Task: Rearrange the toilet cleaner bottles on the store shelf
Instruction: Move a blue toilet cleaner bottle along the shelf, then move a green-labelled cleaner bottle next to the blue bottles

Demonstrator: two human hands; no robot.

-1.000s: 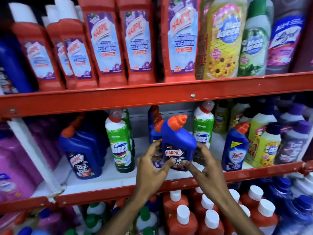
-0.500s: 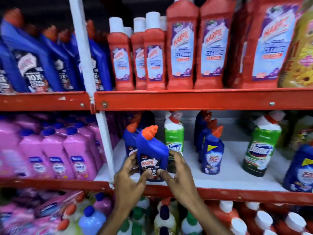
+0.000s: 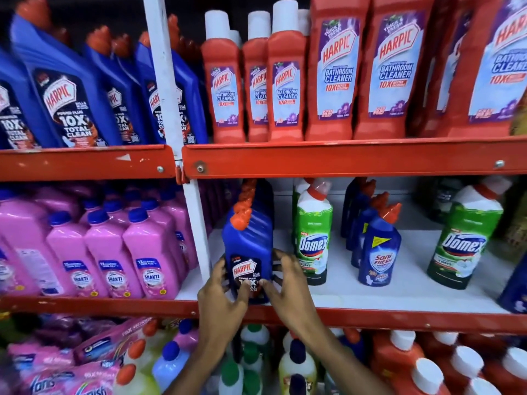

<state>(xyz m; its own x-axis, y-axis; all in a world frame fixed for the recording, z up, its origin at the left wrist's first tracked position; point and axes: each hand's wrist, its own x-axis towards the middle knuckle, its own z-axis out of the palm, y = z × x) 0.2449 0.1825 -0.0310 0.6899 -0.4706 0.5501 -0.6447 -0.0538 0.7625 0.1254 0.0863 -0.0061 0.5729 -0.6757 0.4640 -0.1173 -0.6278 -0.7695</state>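
On middle shelf (image 3: pixel 370 295): both hands (left (image 3: pixel 221 300), right (image 3: pixel 288 286)) grip blue Harpic bottle (image 3: pixel 248 249).

Blue bottle (image 3: pixel 247 246), center: "HARPIC 10X". 12 o'clock red bottles (image 3: pixel 336 78): "HARPIC BATHROOM CLEANER". 3 o'clock: "Domex" bottle (image 3: pixel 313 238), "Sani FRESH" bottle (image 3: pixel 379 252). 9 o'clock pink bottles (image 3: pixel 151 252): "SHAKTI".

a shop aisle: red metal shelves (image 3: pixel 342 161) packed with rows of branded cleaner bottles (image 3: pixel 336 72)
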